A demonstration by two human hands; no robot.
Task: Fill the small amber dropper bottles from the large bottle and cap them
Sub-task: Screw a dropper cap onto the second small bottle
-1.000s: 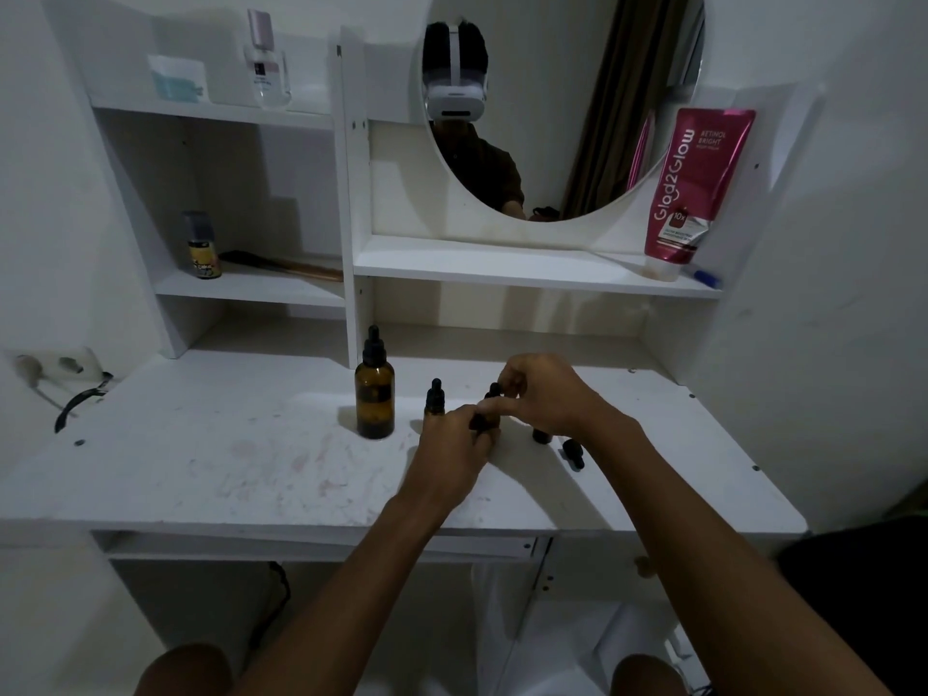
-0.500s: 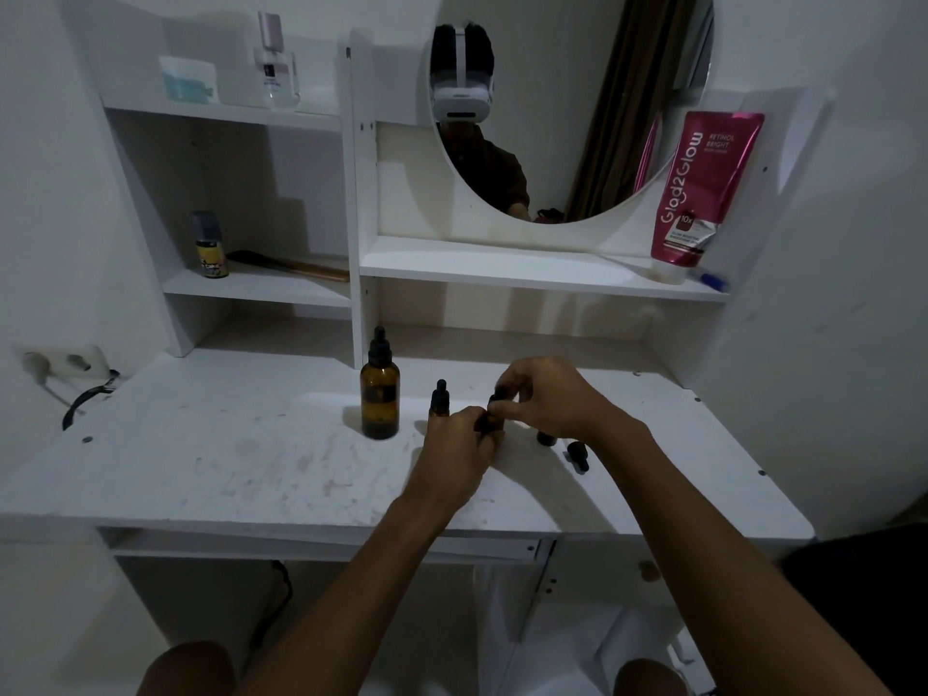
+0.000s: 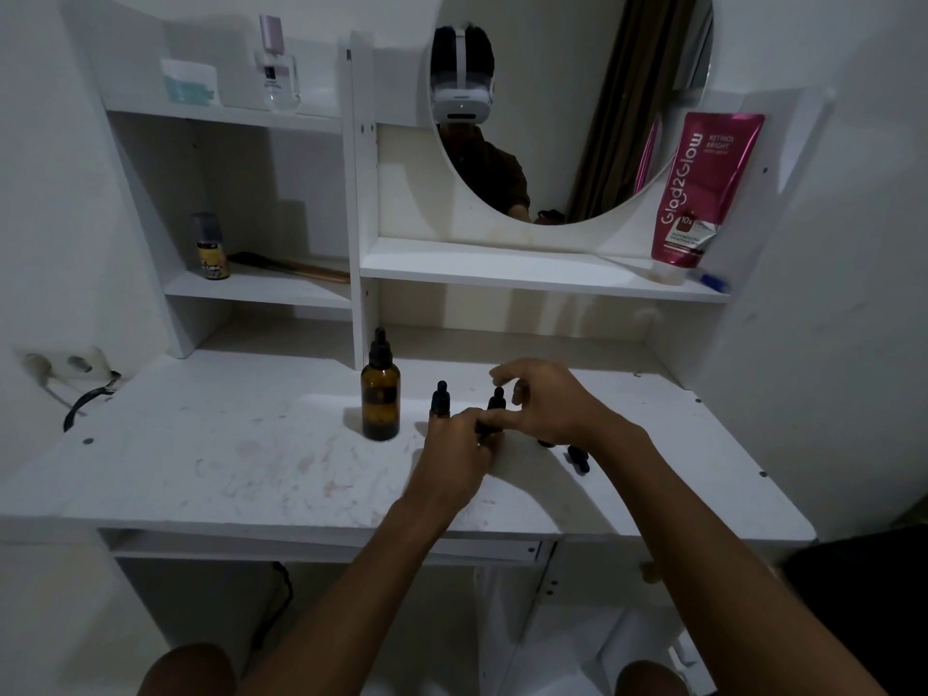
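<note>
The large amber bottle [image 3: 380, 394] stands capped with its black dropper on the white desk [image 3: 211, 459]. To its right stands a small dropper bottle [image 3: 441, 399], capped. My left hand [image 3: 459, 457] grips the base of a second small bottle [image 3: 496, 405] that wears a black dropper cap. My right hand [image 3: 550, 406] hovers just right of that cap, index finger and thumb spread apart and off it. Partly hidden behind my right hand is a third small bottle [image 3: 546, 443]. A loose black dropper [image 3: 580, 459] lies on the desk beside it.
White shelves rise behind the desk with a round mirror [image 3: 567, 103], a pink tube [image 3: 703, 193], a small spray can [image 3: 212, 248], a brush [image 3: 291, 266] and a perfume bottle [image 3: 278, 67]. A wall socket with a cable [image 3: 75, 379] sits at the left.
My right hand's fingers, pinched on the dropper cap before, have lifted and spread apart. My left hand still holds the same small bottle. The camera has shifted slightly.
</note>
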